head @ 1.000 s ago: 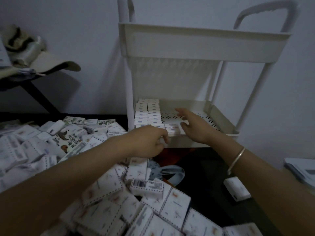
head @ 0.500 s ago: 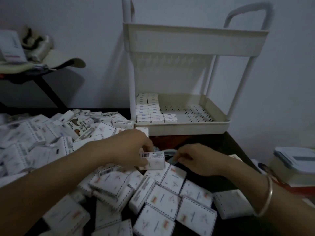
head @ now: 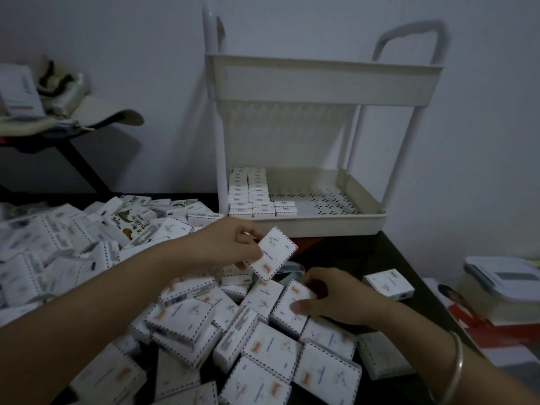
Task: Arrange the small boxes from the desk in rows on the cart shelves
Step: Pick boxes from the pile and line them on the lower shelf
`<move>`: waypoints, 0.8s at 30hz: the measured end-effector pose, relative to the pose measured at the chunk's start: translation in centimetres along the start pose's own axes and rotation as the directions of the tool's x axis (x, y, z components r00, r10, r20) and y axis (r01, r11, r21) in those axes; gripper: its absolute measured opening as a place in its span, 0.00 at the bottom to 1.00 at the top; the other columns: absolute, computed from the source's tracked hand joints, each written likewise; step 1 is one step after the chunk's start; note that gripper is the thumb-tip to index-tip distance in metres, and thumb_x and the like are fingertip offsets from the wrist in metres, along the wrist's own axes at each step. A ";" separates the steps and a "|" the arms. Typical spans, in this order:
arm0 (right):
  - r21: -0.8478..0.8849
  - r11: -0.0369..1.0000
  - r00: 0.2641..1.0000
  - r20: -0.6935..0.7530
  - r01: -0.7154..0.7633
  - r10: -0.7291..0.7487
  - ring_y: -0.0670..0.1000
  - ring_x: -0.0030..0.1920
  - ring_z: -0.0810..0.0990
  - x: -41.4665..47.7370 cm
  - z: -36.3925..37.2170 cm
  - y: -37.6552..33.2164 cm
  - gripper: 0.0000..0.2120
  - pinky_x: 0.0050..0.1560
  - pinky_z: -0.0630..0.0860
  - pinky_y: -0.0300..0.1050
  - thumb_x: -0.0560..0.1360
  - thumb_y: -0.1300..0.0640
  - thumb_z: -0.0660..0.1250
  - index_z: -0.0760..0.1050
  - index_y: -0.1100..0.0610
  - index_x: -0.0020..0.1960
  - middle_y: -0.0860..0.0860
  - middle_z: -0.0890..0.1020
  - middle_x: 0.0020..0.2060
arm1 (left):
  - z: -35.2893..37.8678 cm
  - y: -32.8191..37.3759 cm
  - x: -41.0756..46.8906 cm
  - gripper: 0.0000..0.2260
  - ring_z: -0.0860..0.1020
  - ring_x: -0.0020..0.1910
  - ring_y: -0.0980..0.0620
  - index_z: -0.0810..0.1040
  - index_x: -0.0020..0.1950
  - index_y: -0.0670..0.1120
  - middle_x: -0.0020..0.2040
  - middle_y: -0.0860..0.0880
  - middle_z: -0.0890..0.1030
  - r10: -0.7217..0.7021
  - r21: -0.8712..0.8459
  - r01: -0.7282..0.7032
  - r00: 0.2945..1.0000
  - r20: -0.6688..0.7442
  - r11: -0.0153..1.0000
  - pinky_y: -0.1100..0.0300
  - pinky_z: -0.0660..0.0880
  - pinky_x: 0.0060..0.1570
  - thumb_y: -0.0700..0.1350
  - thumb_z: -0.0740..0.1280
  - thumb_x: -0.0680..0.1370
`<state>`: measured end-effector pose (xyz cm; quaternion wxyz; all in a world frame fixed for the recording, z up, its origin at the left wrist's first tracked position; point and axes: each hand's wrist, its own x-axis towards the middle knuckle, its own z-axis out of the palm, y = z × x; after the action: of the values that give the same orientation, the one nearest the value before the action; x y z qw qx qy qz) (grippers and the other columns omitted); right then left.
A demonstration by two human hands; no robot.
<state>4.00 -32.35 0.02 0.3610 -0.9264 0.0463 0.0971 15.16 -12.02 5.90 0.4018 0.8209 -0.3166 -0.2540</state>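
Observation:
A heap of small white boxes (head: 187, 317) with dashed edges covers the dark desk. My left hand (head: 230, 247) pinches one box (head: 273, 254) and holds it tilted above the heap. My right hand (head: 330, 296) grips another box (head: 292, 308) that still lies on the heap. Behind them stands the white cart (head: 321, 83). On its lower shelf (head: 336, 220), boxes stand in two rows (head: 248, 191) at the left, with one more box (head: 285, 208) beside them at the front.
A single box (head: 388, 283) lies on the desk to the right of my hands. At the far right are a lidded container (head: 502, 285) and printed papers (head: 467, 317). A side table with clutter (head: 43, 106) stands at the back left.
Both hands came back from the cart shelf to the heap. My left hand lifted a box and turned it face up; my right hand closed on another box.

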 end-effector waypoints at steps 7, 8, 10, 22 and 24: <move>0.282 0.959 0.998 -0.057 -0.008 0.025 0.42 0.48 0.82 0.6 -1.0 1.4 0.13 0.50 0.80 0.39 0.73 0.52 0.72 0.74 0.47 0.57 0.45 0.82 0.50 | -0.5 0.1 1.1 0.14 0.84 0.49 0.49 0.79 0.55 0.52 0.50 0.51 0.85 -0.081 -0.084 0.084 0.996 0.038 0.993 0.56 0.81 0.51 0.34 0.64 0.78; 0.314 0.949 0.998 -0.054 -0.010 0.028 0.42 0.47 0.82 0.6 -1.3 1.4 0.12 0.46 0.79 0.36 0.75 0.53 0.70 0.73 0.46 0.57 0.44 0.82 0.49 | -0.6 0.1 1.2 0.14 0.84 0.49 0.49 0.78 0.56 0.52 0.50 0.51 0.85 -0.090 -0.099 0.094 0.995 0.047 0.991 0.58 0.81 0.48 0.34 0.64 0.78; 0.345 0.938 0.997 -0.063 -0.009 0.033 0.41 0.47 0.81 0.9 -1.9 1.6 0.12 0.42 0.77 0.34 0.76 0.53 0.68 0.73 0.43 0.58 0.43 0.82 0.49 | -0.9 0.2 1.7 0.14 0.84 0.46 0.52 0.77 0.57 0.53 0.50 0.49 0.86 -0.113 -0.124 0.116 0.993 0.034 0.986 0.60 0.80 0.43 0.35 0.65 0.78; 0.348 0.882 0.815 -0.575 0.319 -0.069 0.48 0.48 0.81 7.6 -8.9 -0.3 0.12 0.40 0.79 0.41 0.75 0.60 0.70 0.75 0.51 0.57 0.49 0.81 0.53 | -2.4 0.4 4.0 0.08 0.80 0.36 0.57 0.85 0.51 0.53 0.50 0.56 0.84 0.017 -0.177 -0.076 0.949 -0.314 0.981 0.67 0.76 0.37 0.44 0.67 0.79; 0.223 0.913 0.741 -0.662 0.340 -0.115 0.43 0.47 0.80 9.5 -9.5 -0.8 0.12 0.41 0.77 0.35 0.75 0.58 0.70 0.74 0.48 0.56 0.45 0.80 0.50 | -2.9 0.2 4.2 0.12 0.82 0.40 0.61 0.83 0.55 0.55 0.51 0.56 0.84 -0.007 -0.187 -0.039 0.970 -0.244 0.982 0.66 0.77 0.43 0.40 0.70 0.77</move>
<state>14.80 -38.31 5.39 0.4825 -0.8285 0.0659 -0.2765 19.87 -13.71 6.98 0.5161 0.8011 -0.2459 -0.1773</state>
